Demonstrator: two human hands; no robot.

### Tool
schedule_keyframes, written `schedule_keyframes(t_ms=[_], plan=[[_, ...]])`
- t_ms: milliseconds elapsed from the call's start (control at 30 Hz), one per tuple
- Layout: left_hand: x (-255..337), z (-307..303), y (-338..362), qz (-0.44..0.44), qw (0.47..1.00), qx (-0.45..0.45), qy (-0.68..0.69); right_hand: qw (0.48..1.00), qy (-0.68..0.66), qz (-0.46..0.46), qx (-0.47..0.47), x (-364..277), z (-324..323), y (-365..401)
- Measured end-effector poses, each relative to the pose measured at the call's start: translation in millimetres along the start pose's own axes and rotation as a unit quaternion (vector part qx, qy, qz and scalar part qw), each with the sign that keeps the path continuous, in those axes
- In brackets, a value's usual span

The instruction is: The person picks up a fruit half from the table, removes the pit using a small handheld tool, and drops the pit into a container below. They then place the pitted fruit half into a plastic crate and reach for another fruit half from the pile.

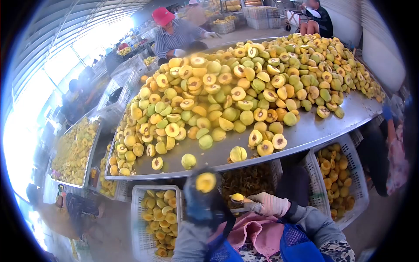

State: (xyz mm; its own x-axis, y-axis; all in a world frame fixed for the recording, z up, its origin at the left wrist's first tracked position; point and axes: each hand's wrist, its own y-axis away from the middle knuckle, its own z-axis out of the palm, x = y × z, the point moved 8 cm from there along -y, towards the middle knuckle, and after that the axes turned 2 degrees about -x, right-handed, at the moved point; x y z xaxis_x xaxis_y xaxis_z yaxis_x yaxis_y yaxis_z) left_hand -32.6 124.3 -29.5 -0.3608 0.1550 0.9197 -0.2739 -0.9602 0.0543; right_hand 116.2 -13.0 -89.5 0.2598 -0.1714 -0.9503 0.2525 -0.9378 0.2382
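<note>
My left hand (198, 196), in a dark blue glove and blurred, holds a cut yellow fruit half (205, 182) just below the metal table's near edge. To its right, my right hand (269, 204), in a pale striped glove, is closed on the handle of a small tool (248, 201) with a yellow piece at its tip. Below and between the hands lies a pink cloth (255, 231). Beyond them, halved fruits (209, 105) are heaped on the metal table (314, 126). A crate of brown pits or scraps (248, 181) stands under the table edge.
White crates of fruit halves stand at the left (136, 227) and right (358, 196) of my lap. A person in a red cap (168, 35) is across the table; another sits at the back right (321, 19). A pink-clothed person (398, 161) is at the right edge.
</note>
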Motion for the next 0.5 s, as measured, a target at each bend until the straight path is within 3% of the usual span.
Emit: schedule_keyframes(t_ms=[67, 100, 133, 233, 267, 333, 400, 500], plan=[[11.3, -97.5, -11.4, 0.017, 0.991, 0.136, -0.009, 0.979, 0.173, 0.109, -0.008, 42.2, -15.9, -9.1], [-5.6, -196.7, -32.2, 0.117, 0.927, 0.143, -0.326, 0.953, 0.256, 0.162, -0.011, 59.1, -22.2, -10.3], [33.5, -184.7, -18.8, 0.124, 0.753, 0.157, -0.627, 0.944, 0.279, 0.176, -0.011, 71.4, -23.5, -10.4], [50.0, -153.3, -37.9, 0.257, 0.671, 0.165, -0.675, 0.924, 0.327, 0.200, 0.001, 79.5, -27.3, -14.3], [45.0, -124.4, -57.0, 0.277, 0.632, 0.111, -0.715, 0.925, 0.327, 0.195, 0.008, 60.1, -27.3, -15.9], [23.2, -59.1, -100.1, 0.233, 0.658, -0.022, -0.716, 0.929, 0.318, 0.185, 0.042, 55.5, -28.7, -21.4], [-19.2, -7.6, -144.1, 0.147, 0.579, -0.155, -0.787, 0.939, 0.300, 0.162, 0.034, 58.5, -16.9, -24.9], [-64.3, 14.8, -200.7, -0.053, 0.558, -0.218, -0.799, 0.944, 0.269, 0.193, 0.005, 60.1, -5.5, -24.7]])
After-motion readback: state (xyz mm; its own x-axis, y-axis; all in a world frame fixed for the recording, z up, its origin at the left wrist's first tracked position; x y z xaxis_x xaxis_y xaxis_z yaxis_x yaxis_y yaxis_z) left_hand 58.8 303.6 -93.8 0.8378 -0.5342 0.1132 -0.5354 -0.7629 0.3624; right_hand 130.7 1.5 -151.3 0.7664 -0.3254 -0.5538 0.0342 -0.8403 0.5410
